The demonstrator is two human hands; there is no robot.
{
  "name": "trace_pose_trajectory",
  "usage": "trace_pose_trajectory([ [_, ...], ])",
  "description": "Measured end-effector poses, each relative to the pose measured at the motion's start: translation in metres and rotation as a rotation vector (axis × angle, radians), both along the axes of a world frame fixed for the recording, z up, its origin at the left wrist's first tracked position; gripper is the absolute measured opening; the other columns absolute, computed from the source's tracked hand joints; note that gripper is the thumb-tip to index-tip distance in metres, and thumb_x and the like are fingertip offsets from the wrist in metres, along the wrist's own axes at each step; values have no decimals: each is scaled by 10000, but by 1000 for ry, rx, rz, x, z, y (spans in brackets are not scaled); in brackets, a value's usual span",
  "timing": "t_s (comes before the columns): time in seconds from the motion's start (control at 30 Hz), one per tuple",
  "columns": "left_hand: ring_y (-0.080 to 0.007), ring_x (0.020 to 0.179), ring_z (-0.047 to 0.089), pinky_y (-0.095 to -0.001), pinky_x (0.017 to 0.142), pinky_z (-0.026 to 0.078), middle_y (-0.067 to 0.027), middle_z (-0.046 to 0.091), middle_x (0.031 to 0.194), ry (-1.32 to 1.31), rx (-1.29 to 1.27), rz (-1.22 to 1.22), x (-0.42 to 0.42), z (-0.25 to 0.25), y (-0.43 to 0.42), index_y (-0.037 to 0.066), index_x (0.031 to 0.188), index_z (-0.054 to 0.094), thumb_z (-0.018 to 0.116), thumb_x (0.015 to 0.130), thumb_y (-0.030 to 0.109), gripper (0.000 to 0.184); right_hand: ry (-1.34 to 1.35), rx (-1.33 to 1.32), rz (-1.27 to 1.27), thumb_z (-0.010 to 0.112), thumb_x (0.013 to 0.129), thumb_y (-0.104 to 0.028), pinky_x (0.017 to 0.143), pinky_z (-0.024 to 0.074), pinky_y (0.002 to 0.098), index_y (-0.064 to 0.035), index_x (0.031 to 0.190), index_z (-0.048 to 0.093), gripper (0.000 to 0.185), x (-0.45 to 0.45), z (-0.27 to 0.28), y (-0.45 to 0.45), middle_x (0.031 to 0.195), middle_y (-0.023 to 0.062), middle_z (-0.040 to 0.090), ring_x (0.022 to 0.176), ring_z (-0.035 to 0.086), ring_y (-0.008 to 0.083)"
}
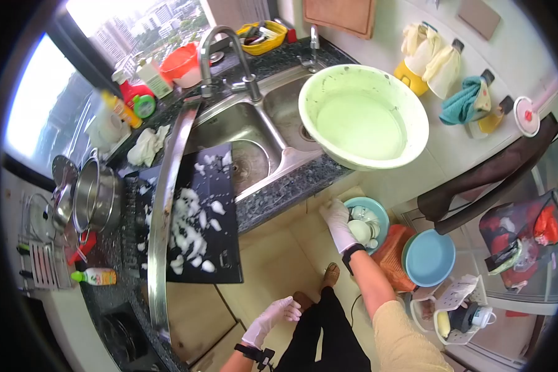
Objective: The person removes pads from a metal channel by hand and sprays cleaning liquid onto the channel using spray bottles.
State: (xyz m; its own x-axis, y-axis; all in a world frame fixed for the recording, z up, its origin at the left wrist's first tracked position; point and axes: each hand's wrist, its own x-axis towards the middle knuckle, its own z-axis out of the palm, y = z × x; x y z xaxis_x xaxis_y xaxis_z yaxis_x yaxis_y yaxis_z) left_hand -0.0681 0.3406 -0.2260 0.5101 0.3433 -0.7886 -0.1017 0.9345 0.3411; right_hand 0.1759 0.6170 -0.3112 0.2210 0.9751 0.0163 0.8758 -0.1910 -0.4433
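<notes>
My left hand (pixel 273 319), in a white glove, hangs low over the floor by my leg. Its fingers are stretched out and nothing shows in them. My right hand (pixel 337 224), gloved as well, reaches down beside the left rim of a small blue basin (pixel 385 218). White bowls and dishes (pixel 361 231) lie in this basin. Whether my right fingers grip its rim I cannot tell, since their tips are hidden. Right of the basin are an orange-brown bag or cloth (pixel 398 257) and a larger blue basin (pixel 431 257).
A big pale green basin (pixel 359 158) of water rests over the right sink. A black panel (pixel 220 254) with white foam lies left of the steel sink (pixel 229 133), under a long metal strip (pixel 166 217). White baskets (pixel 456 319) stand at lower right. Pots (pixel 99 195) crowd the left counter.
</notes>
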Motion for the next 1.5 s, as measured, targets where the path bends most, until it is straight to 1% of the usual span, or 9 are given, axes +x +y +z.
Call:
trace_pose_trajectory([
  [0.17, -220, 805, 636, -299, 723, 489, -120, 646, 887, 173, -4, 108, 8, -53, 20, -2, 1064, 554, 425, 960, 405, 440, -127, -158, 74, 582, 783, -446, 730, 515, 395, -45, 891, 633, 418, -27, 11, 35, 825, 164, 666, 810, 658, 301],
  [0.27, -239, 803, 630, -305, 726, 490, -134, 643, 899, 188, -23, 185, 10, -73, 34, -14, 1072, 547, 439, 954, 381, 426, -46, -14, -1, 625, 719, -558, 625, 450, 401, -96, 772, 626, 465, -31, -22, 38, 682, 105, 641, 686, 643, 274],
  [0.37, -245, 829, 636, -307, 751, 488, -139, 650, 920, 210, 11, 161, 11, -86, 59, -22, 1080, 557, 439, 949, 384, 443, 107, 179, 29, 667, 713, -474, 612, 424, 405, -91, 750, 619, 388, -26, -16, 33, 642, 91, 625, 618, 613, 271],
  [0.57, -230, 841, 639, -321, 789, 496, -146, 650, 952, 375, 103, 119, 35, -131, 119, -10, 1104, 566, 448, 942, 396, 452, 95, 288, 58, 673, 662, -138, 619, 411, 426, -79, 826, 637, 177, 11, -21, -15, 653, 81, 594, 622, 584, 276],
  [0.7, -209, 847, 636, -322, 784, 501, -143, 648, 945, 428, 228, 3, 60, -185, 175, 5, 1118, 562, 447, 945, 369, 419, 195, 459, 148, 693, 637, -203, 598, 402, 398, -91, 721, 589, 175, 50, -33, -40, 565, 63, 539, 560, 556, 275],
  [0.9, -206, 850, 640, -314, 782, 504, -146, 641, 920, 379, 318, 237, 107, -286, 254, -9, 1113, 551, 450, 943, 289, 358, 201, 553, 217, 703, 604, -133, 596, 405, 414, -99, 770, 574, 213, 61, -42, -42, 594, 44, 524, 561, 548, 262],
  [1.0, -263, 1045, 563, -353, 863, 465, -155, 563, 1146, 987, 1479, -898, 104, -443, 308, -4, 1187, 528, 475, 917, 245, 371, 170, 613, 230, 703, 602, -113, 582, 408, 402, -104, 794, 573, 232, 59, -32, -39, 603, 39, 525, 555, 546, 261],
  [1.1, -266, 1045, 562, -357, 860, 463, -156, 565, 1142, 1007, 1107, -580, 140, -414, 341, -2, 1184, 528, 481, 914, 238, 365, 133, 597, 243, 697, 604, -108, 573, 408, 398, -103, 810, 577, 238, 59, -26, -39, 599, 49, 521, 542, 540, 265],
  [1.5, -279, 1047, 559, -372, 849, 458, -161, 573, 1128, 1147, 935, -562, 154, -442, 402, 6, 1170, 531, 505, 899, 211, 342, 194, 565, 313, 748, 558, -122, 546, 386, 395, -89, 733, 604, 229, 64, -39, -40, 556, 60, 496, 544, 490, 282],
])
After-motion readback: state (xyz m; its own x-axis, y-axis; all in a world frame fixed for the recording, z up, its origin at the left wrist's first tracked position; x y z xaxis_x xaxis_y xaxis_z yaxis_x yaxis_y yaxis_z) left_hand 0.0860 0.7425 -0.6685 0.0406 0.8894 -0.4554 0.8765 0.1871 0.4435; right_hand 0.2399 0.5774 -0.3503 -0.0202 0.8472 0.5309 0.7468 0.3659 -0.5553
